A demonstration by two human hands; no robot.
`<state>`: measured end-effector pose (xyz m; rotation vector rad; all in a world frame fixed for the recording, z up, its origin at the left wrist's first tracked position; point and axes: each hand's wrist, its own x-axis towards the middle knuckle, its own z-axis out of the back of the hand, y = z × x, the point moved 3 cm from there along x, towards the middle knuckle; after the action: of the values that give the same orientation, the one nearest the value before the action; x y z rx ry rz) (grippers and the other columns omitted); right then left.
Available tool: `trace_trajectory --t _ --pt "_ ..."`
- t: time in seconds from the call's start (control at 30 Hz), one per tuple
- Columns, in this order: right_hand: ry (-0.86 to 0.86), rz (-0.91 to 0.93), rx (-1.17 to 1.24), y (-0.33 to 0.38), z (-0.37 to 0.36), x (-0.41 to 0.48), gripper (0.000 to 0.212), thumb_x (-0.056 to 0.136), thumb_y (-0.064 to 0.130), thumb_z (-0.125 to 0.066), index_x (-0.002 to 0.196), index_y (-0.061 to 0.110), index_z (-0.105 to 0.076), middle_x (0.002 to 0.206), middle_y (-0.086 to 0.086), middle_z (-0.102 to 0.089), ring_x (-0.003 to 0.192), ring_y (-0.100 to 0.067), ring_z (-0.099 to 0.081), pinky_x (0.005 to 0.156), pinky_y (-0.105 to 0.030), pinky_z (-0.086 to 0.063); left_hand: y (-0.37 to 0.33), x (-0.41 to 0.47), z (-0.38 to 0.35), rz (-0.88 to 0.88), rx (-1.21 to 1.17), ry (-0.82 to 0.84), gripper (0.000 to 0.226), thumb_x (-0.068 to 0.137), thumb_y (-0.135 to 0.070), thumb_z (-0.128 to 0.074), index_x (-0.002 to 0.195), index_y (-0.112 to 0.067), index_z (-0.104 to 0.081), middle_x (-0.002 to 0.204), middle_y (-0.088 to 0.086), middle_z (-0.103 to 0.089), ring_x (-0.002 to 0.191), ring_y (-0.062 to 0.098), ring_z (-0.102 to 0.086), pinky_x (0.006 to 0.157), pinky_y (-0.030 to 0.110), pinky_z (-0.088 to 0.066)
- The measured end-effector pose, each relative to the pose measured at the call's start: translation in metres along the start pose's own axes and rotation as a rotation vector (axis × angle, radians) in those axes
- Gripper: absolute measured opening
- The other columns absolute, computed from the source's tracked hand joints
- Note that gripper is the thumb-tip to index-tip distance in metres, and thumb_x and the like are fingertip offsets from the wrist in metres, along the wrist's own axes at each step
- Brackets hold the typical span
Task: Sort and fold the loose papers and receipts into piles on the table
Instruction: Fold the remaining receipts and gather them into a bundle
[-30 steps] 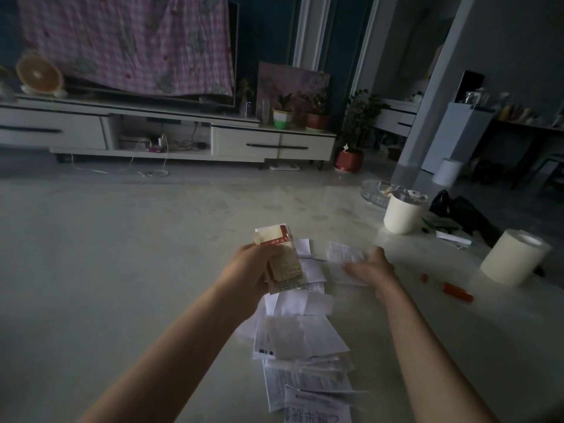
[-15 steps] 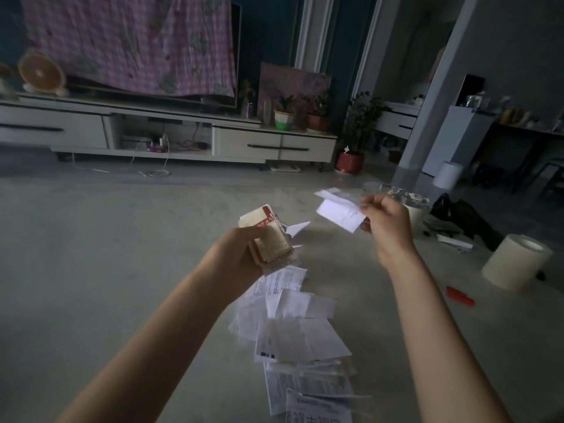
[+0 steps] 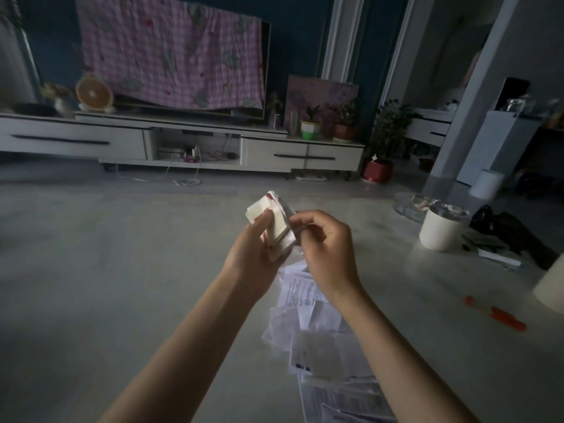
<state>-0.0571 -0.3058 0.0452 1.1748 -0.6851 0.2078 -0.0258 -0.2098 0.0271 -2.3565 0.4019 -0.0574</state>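
Left hand and right hand grip the paper stack; lidded cup hides its contents

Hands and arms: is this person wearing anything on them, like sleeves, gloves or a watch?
Nothing shows. The left arm and right arm are bare, with no sleeve edge in view. The left hand and right hand wear no gloves; no watch, ring or bracelet is visible in the dim light.

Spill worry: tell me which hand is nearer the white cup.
Right. The right hand is left of the white cup, clear of it; the left hand lies farther left.
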Motion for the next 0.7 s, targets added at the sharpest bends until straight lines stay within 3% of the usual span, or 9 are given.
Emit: trace_trajectory --t 0.07,0.13,0.23,0.3,0.33,0.43,0.5,0.63,0.7 --pt "0.056 -0.217 0.252 0.004 -0.005 -0.001 0.025 0.084 -0.002 -0.045 0.076 0.012 -0.065 0.069 -0.004 -0.066 0.065 -0.015 -0.065 0.063 -0.026 -0.056 -0.002 0.002 0.005 -0.166 0.091 -0.073 0.017 0.097 -0.018 -0.044 0.089 -0.013 -0.058 0.07 0.003 -0.065 0.058 0.011 -0.063 0.06 0.024 -0.052" --pt "0.106 -0.277 0.287 0.004 -0.007 -0.001 0.01 0.091 0.007 -0.051 0.092 0.011 -0.06 0.075 -0.005 -0.066 0.068 -0.015 -0.065 0.063 -0.026 -0.056 -0.004 -0.002 0.007 -0.316 0.226 -0.129 0.007 0.094 -0.013 -0.049 0.096 -0.015 -0.055 0.084 0.007 -0.062 0.074 0.019 -0.063 0.068 0.034 -0.054" --pt "0.151 -0.25 0.041 -0.009 -0.011 -0.002 0.028 0.09 0.011 -0.059 0.117 0.016 -0.054 0.092 -0.01 -0.069 0.083 -0.021 -0.068 0.075 -0.034 -0.057 -0.003 -0.006 0.01 -0.484 0.36 -0.188 0.047 0.09 -0.006 -0.055 0.128 -0.027 -0.038 0.098 0.004 -0.06 0.086 0.018 -0.062 0.079 0.036 -0.052" --pt "0.123 -0.246 0.049 -0.013 -0.014 -0.004 0.028 0.089 0.004 -0.058 0.116 0.01 -0.06 0.094 -0.013 -0.07 0.085 -0.025 -0.068 0.077 -0.037 -0.057 -0.002 -0.002 0.014 -0.433 0.356 -0.228 0.067 0.088 -0.007 -0.06 0.142 -0.02 -0.023 0.096 0.005 -0.06 0.082 0.017 -0.063 0.076 0.034 -0.053" --pt "0.095 -0.248 0.063 -0.014 -0.015 -0.005 0.026 0.089 0.002 -0.058 0.114 0.01 -0.061 0.093 -0.012 -0.07 0.084 -0.025 -0.068 0.076 -0.035 -0.057 -0.003 0.0 0.016 -0.349 0.322 -0.214 0.062 0.087 -0.009 -0.061 0.14 -0.011 -0.029 0.095 0.008 -0.062 0.078 0.019 -0.065 0.07 0.033 -0.055" --pt "0.083 -0.286 0.014 -0.019 -0.018 -0.011 0.018 0.089 0.01 -0.059 0.106 0.017 -0.057 0.094 -0.009 -0.068 0.084 -0.02 -0.066 0.073 -0.029 -0.055 0.0 -0.001 0.016 -0.015 0.204 -0.068 0.013 0.091 -0.012 -0.053 0.098 -0.003 -0.058 0.071 0.013 -0.067 0.053 0.018 -0.066 0.046 0.022 -0.052" --pt "0.155 -0.307 -0.067 -0.02 -0.018 -0.011 0.011 0.09 0.022 -0.059 0.098 0.015 -0.057 0.096 -0.008 -0.068 0.085 -0.021 -0.066 0.076 -0.035 -0.056 0.005 -0.002 0.018 0.108 0.17 -0.015 0.017 0.096 -0.014 -0.045 0.085 -0.005 -0.055 0.06 0.011 -0.067 0.049 0.018 -0.065 0.044 0.023 -0.052" --pt "0.013 -0.487 0.043 -0.039 0.015 0.013 0.013 0.093 0.012 -0.051 0.084 0.008 -0.059 0.073 -0.007 -0.061 0.061 -0.018 -0.055 0.053 -0.021 -0.048 0.008 0.008 0.032 0.108 0.086 -0.114 0.014 0.094 -0.01 -0.048 0.083 -0.005 -0.054 0.079 0.012 -0.062 0.064 0.02 -0.063 0.06 0.03 -0.053" --pt "-0.091 -0.601 -0.012 -0.059 0.039 0.027 0.015 0.091 0.01 -0.053 0.077 0.012 -0.057 0.068 -0.006 -0.054 0.059 -0.017 -0.048 0.051 -0.02 -0.038 0.005 0.012 0.041 0.079 0.135 -0.199 0.008 0.091 -0.008 -0.053 0.083 -0.007 -0.055 0.071 0.011 -0.062 0.051 0.016 -0.064 0.048 0.023 -0.052"
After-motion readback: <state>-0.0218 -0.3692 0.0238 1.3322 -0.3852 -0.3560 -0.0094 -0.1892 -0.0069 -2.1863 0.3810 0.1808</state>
